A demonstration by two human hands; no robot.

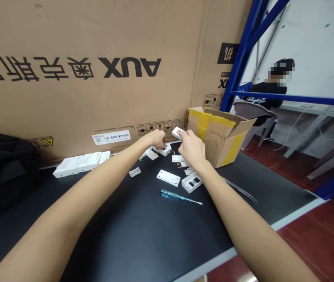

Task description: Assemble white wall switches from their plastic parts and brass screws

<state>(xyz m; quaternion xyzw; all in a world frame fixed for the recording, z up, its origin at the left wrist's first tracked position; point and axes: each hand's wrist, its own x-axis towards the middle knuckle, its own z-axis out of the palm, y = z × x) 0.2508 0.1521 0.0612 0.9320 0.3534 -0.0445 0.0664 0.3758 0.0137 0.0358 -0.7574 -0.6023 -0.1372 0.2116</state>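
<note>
My right hand (192,148) is closed on a small white plastic housing (177,132), held up beside the cardboard box. My left hand (156,138) reaches to the back of the table with its fingers curled down. Just under it lies another white plastic housing (167,150); whether the fingers grip it or something small is hidden. Nearer to me, a flat white cover plate (168,178) lies beside an open white frame (190,184) with slots. A translucent blue screwdriver (178,196) rests in front of them. Small white and brass-coloured parts (181,163) are scattered below my right hand.
Several white housings (81,162) stand in a row at the back left, near a black bag (5,172). An open cardboard box (219,137) with yellow tape stands right. A large AUX carton (96,98) walls the back. Beyond the blue frame (243,51) a person (268,92) sits.
</note>
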